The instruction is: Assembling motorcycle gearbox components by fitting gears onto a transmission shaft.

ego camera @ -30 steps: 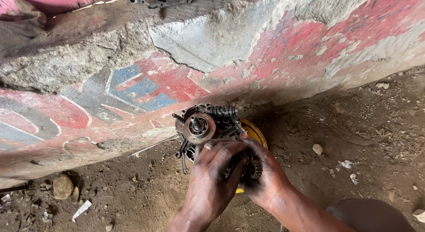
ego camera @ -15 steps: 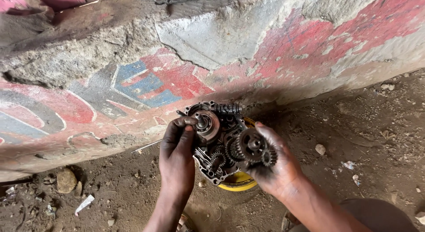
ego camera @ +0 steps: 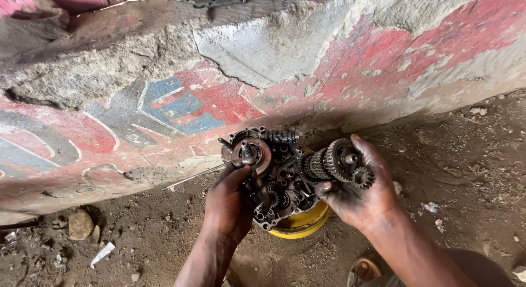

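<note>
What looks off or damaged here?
The painted wall is chipped and crumbling, bare concrete showing. The greasy engine case sits tilted on a yellow bowl on dirt, and the right hand holds its gear cluster.

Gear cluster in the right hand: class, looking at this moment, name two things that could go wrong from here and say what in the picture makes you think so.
1. The gear cluster rests in the oily right hand, partly out of the engine case; it could slip and drop onto the dirt ground, picking up grit.
2. The case sits on a small yellow bowl, steadied only by the left hand; it might tip.
</note>
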